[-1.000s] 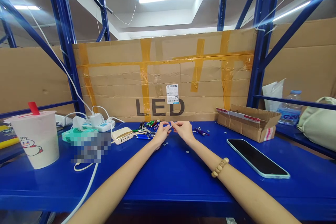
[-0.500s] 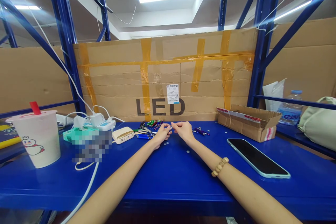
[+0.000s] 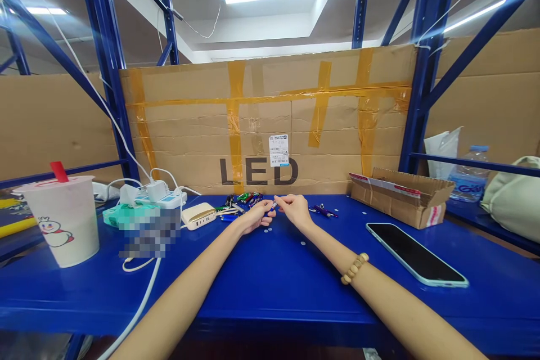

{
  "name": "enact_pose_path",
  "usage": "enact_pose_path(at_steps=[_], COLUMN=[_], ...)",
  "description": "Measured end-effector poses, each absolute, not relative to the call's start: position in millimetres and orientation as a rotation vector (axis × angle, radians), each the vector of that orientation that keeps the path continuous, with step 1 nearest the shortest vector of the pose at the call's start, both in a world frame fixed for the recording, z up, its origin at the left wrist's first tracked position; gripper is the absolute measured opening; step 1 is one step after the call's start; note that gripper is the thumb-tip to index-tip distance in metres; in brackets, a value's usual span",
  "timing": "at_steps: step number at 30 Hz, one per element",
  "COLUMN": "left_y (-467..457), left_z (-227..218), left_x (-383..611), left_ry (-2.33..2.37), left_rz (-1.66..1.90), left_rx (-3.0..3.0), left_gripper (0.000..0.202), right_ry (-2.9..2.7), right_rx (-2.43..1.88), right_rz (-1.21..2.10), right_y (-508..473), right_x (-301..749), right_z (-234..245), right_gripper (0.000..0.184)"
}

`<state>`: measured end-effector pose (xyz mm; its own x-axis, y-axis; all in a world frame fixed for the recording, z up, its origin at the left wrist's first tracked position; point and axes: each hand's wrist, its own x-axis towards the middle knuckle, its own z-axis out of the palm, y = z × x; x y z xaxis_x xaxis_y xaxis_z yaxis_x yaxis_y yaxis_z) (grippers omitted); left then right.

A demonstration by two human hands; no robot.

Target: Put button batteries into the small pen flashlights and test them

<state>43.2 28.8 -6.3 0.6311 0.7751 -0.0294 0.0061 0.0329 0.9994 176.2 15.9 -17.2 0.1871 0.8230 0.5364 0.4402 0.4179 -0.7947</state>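
My left hand (image 3: 258, 216) is closed around a small, slim blue-and-silver piece (image 3: 272, 207), which points up toward the right. Fingertips pinched, my right hand (image 3: 295, 209) meets the upper end of that piece; whatever lies between them is too small to make out. Behind my left hand spreads a pile of small coloured metallic pieces (image 3: 244, 198), blue, green and red. A few purple ones (image 3: 324, 211) lie just right of my right hand. Several tiny silvery discs (image 3: 302, 243) are scattered on the blue tabletop (image 3: 270, 281).
On the left stand a white cup (image 3: 63, 225) with a red straw, a power strip (image 3: 169, 200) with plugs and cables, and a cream-and-gold power bank (image 3: 199, 216). To the right are an open cardboard box (image 3: 392, 197) and a phone (image 3: 415, 253). A cardboard sheet (image 3: 189, 129) closes the back.
My left hand has turned and opened slightly toward me, so more of the blue piece shows. My right hand stays pinched in nearly the same place.
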Motion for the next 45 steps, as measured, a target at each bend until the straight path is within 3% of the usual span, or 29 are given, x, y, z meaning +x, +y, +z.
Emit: enact_pose_path(at_steps=[6,10,15,22,32,38,45], left_y=[37.3,35.9,25.0,16.1,14.6,11.1,11.2], left_z=[-13.3,-16.5,-13.3,-7.6,-9.5,-10.0,-10.2], left_x=[44.2,44.0,41.1,43.1,46.0,47.5,47.0], left_ry=[0.777,0.825,0.955,1.212,1.283,1.189,1.179], left_rz=[0.929,1.147,1.142,1.005,0.871,1.037,1.023], left_rx=[1.745,2.109,2.52,2.905,2.881,2.46,2.434], left_gripper=[0.02,0.01,0.012,0.02,0.017,0.008,0.013], right_ry=[-1.255,-1.051,-0.8,-0.627,-0.593,-0.636,-0.691], right_rx=[-1.121,-1.197,-1.171,-1.109,-1.129,-1.127,-1.127], right_rz=[0.599,0.87,1.148,1.173,1.224,1.162,1.103], right_y=[10.9,3.5,-1.4,-3.8,4.9,2.1,2.3], right_x=[174.0,172.1,168.1,160.3,165.5,163.5,164.0], right_z=[-13.0,-7.8,-2.8,2.2,-3.7,-1.5,-3.6], right_gripper=[0.026,0.029,0.022,0.016,0.014,0.012,0.012])
